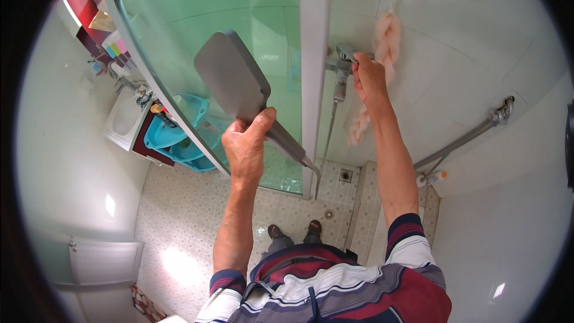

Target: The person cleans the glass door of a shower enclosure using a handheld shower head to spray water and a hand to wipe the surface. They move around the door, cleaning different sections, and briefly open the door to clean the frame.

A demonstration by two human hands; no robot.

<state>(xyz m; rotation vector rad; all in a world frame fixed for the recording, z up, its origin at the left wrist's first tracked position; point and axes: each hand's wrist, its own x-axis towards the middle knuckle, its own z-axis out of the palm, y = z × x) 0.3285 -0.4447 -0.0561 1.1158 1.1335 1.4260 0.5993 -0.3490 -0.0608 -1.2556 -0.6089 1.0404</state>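
A grey hand shower (230,72) with a broad, flat rounded head is held up in front of the glass. Its handle is in my left hand (245,149), whose fingers are wrapped round it. From the end of the handle a thin metal hose (327,143) loops down and back up to the wall-mounted shower tap (339,75). My right hand (369,78) is closed on the tap's lever (347,52), with the fingertips partly hidden. Just behind that hand hangs a braided pink bath scrubber (388,36). Whether water runs from the shower, I cannot tell.
A green-tinted glass panel (239,6) with a white frame post (314,42) stands by my left hand. Turquoise baskets (194,158) and a washbasin (124,118) lie beyond it. A grey pipe (457,142) and a white bottle (431,179) are on the right. Floor drains (345,174) sit below.
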